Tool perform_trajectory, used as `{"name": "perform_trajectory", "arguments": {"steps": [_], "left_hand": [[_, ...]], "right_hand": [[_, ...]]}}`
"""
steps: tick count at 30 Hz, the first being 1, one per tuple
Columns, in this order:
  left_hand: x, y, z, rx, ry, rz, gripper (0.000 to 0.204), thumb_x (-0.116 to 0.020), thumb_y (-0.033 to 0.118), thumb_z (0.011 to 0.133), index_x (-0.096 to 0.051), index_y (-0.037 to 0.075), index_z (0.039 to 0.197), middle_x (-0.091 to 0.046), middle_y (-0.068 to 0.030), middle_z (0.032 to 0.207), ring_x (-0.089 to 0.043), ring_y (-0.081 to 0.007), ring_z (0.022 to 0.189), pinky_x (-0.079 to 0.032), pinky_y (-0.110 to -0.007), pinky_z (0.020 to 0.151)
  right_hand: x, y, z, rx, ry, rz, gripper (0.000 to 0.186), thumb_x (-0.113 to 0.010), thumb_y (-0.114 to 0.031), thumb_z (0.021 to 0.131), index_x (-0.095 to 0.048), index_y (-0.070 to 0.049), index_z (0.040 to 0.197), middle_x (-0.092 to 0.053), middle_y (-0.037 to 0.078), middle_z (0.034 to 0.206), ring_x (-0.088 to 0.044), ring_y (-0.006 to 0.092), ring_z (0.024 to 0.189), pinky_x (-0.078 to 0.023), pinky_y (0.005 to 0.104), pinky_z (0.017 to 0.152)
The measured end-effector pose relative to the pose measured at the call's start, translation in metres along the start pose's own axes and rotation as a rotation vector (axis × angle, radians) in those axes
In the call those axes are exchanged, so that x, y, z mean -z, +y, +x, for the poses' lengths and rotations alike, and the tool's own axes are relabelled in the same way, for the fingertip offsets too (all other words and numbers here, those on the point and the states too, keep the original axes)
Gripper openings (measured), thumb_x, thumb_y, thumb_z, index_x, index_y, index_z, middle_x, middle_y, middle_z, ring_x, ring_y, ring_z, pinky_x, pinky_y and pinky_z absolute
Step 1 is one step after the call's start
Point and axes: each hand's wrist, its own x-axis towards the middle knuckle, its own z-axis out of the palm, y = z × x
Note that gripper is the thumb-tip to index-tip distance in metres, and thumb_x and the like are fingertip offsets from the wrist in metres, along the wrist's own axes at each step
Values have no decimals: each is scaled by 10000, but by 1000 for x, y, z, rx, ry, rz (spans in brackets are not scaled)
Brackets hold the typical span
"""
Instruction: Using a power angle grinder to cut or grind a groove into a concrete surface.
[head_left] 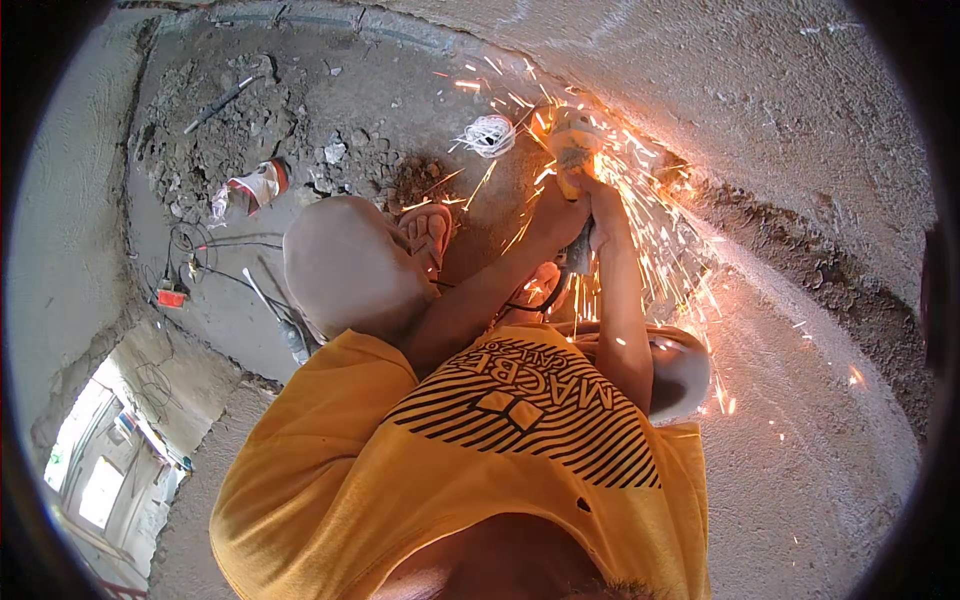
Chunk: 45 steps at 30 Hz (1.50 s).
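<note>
Both of my hands are closed around an angle grinder (574, 155), held in front of me low against the rough wall (760, 90). My left hand (560, 212) wraps round it near the yellow head, and my right hand (602, 205) is beside it on the right. The grinder's dark body (580, 252) hangs down below the hands, with a black cord curving off it. Bright orange sparks spray from the head down along the wall and past my right forearm. Glare hides the disc and the exact spot it touches.
A bundle of white wire (488, 135) lies just left of the grinder. Broken rubble (345, 150), a metal rod (218, 105), a torn white container (258, 188) and a red electrical box (171, 294) with loose wires are further left. A rough groove (800, 235) runs along the wall's foot.
</note>
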Motion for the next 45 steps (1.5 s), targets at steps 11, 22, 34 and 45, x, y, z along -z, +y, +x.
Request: {"name": "perform_trajectory", "arguments": {"steps": [11, 22, 34, 45], "left_hand": [[6, 19, -4, -74, -44, -19, 554, -587, 315, 888, -398, -101, 1202, -589, -258, 1135, -610, -315, 1061, -485, -390, 854], [3, -10, 18, -89, -25, 30, 594, -599, 343, 872, -373, -85, 1216, -592, -260, 1120, -619, -340, 1036, -491, -400, 847], [1, -13, 20, -78, 6, 61, 601, -610, 388, 866, -414, -85, 1179, -606, -266, 1085, -623, -365, 1032, -493, -434, 845], [-2, -2, 16, -99, -2, 8, 596, -600, 350, 878, -384, -104, 1198, -604, -249, 1102, -621, -337, 1037, -488, -403, 862]], "right_hand": [[-6, -3, 4, -26, 0, -21, 281, -700, -163, 817, -639, 17, 1023, -662, 86, 920, -628, 187, 781, -501, 302, 713], [-13, -9, -3, 61, -15, 6, 288, -682, -174, 822, -622, -1, 1044, -657, 105, 894, -632, 201, 748, -507, 313, 670], [-13, -9, 2, 27, -11, -12, 310, -708, -182, 810, -633, 13, 1039, -664, 105, 917, -632, 202, 792, -501, 326, 708], [-10, -11, 3, 36, -7, 15, 333, -705, -165, 809, -631, 49, 1053, -659, 124, 974, -632, 213, 841, -489, 319, 755]]}}
